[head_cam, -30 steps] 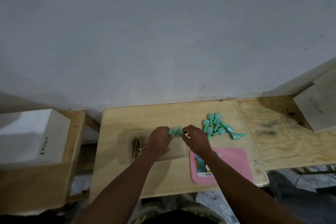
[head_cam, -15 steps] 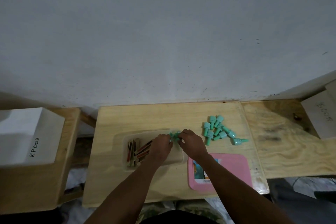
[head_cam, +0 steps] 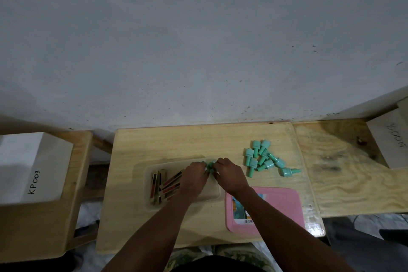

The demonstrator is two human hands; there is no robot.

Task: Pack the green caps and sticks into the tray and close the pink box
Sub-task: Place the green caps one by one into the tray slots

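Wall fills the upper half of the view, grey and speckled. Below it sits a pale wooden table [head_cam: 167, 143], flanked at 9 o'clock by a white box [head_cam: 28, 165] marked KP003 and at 3 o'clock by another white box [head_cam: 388, 141] on a rougher plywood board [head_cam: 344, 174].

Both forearms reach in from 6 o'clock and cover part of the tray [head_cam: 150, 196] and the pink box [head_cam: 280, 205]. The left hand [head_cam: 194, 178] and right hand [head_cam: 230, 175] meet over the tray's far right corner, fingers pinched narrowly around a few green caps [head_cam: 210, 166]; how many is hard to tell, since the knuckles hide most of them.

A loose heap of green caps [head_cam: 262, 158], each a short mint cylinder with a thinner stem, lies on the table at 2 o'clock from the hands.

The clear tray holds dark sticks [head_cam: 161, 185] with red faces at its left end. The pink box lies flat at 5 o'clock, with a picture label showing beside the right wrist.
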